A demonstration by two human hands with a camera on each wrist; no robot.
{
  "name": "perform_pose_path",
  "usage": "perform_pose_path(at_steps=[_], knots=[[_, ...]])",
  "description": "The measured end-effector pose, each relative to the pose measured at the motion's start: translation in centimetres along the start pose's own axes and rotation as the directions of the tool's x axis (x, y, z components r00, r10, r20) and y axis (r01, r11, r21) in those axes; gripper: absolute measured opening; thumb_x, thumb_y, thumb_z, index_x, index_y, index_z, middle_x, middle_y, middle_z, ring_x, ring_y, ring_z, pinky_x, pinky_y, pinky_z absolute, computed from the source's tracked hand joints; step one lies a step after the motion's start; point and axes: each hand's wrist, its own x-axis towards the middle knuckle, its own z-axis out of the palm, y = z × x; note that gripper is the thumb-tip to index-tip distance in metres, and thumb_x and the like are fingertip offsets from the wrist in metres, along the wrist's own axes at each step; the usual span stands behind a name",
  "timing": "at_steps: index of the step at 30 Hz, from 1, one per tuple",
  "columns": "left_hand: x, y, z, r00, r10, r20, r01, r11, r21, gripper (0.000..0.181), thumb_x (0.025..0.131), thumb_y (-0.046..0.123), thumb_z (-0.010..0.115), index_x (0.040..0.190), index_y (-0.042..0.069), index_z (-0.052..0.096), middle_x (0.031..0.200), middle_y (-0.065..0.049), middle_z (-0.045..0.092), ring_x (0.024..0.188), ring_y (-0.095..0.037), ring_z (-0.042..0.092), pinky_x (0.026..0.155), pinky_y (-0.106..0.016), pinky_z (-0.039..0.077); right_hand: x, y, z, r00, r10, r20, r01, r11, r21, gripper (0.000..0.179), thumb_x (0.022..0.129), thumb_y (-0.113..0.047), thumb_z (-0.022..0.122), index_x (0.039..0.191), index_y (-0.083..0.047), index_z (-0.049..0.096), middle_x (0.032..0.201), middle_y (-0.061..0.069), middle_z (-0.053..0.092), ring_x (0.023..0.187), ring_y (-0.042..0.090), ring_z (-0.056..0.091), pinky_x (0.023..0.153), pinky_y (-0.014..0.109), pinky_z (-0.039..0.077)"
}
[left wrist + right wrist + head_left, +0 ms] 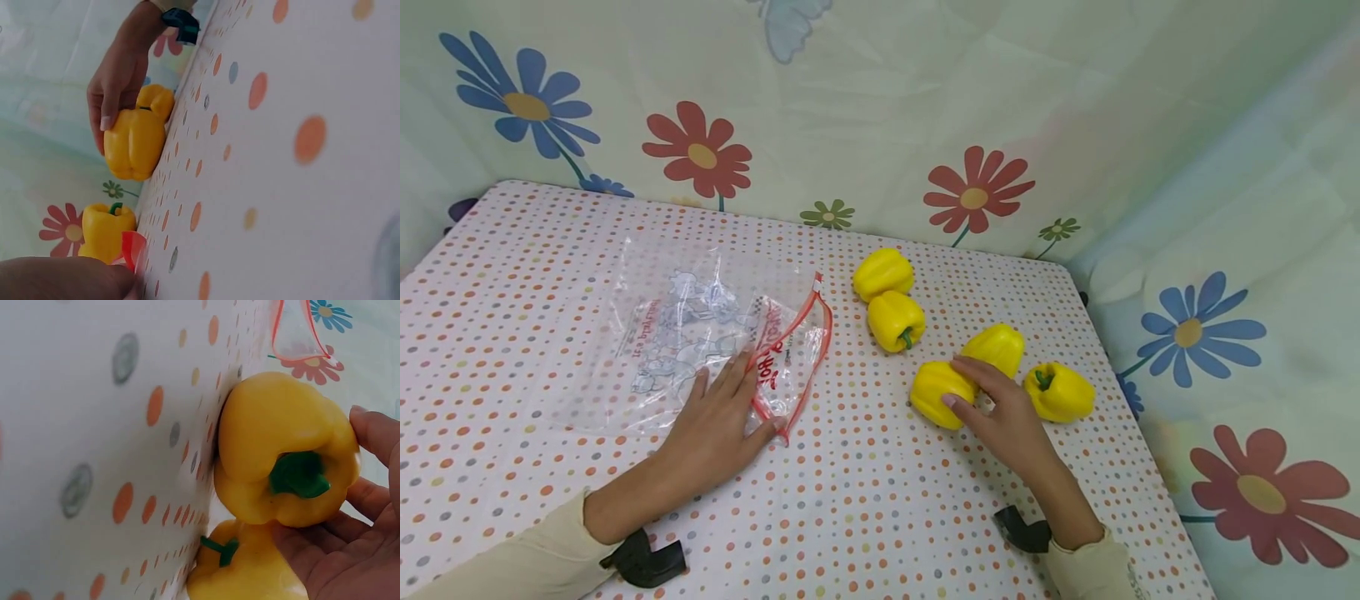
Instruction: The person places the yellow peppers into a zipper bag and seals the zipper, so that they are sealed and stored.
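I can see from my end the left hand point(711, 433) lying, fingers extended, on the clear bag point(662, 333), probably to steady it. The right hand point(1011, 421) grasps a yellow pepper point(936, 393) (digits spread round it, likely for security) right of the bag.

The dotted table point(850, 517) bears a clear bag point(681, 321) and yellow peppers point(893, 317).

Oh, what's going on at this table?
A person's right hand has its grip on a blocky yellow bell pepper; whether it is lifted is unclear. Their left hand, fingers extended, rests on a clear, red-edged, printed plastic bag, which lies on a dotted white tablecloth. Four more yellow bell peppers sit nearby, and all five are outside the bag.
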Motion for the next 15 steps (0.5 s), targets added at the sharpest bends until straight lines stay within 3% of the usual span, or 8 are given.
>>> perform_pose_path(at_steps=[7,15], knots=[[-0.01,-0.03,0.04,1.000,-0.005,0.017,0.005,1.000,0.008,0.090,0.086,0.038,0.072,0.146,-0.013,0.028,0.157,-0.024,0.019,0.143,-0.038,0.020,0.109,-0.066,0.011,0.03,0.22,0.01,0.999,0.037,0.033,-0.039,0.998,0.048,0.049,0.092,-0.021,0.069,0.137,-0.008,0.053,0.140,0.010,0.050,0.126,0.029,0.048,0.098,0.049,0.045],[-0.03,-0.18,0.12,1.000,0.011,0.009,-0.012,1.000,0.012,0.088,0.088,0.040,0.070,0.146,-0.013,0.028,0.157,-0.023,0.017,0.144,-0.038,0.019,0.109,-0.066,0.012,-0.11,0.45,-0.71,0.987,0.055,0.148,-0.078,0.986,0.149,0.061,0.091,-0.014,0.070,0.145,-0.006,0.043,0.147,0.011,0.041,0.132,0.030,0.042,0.103,0.048,0.039]])
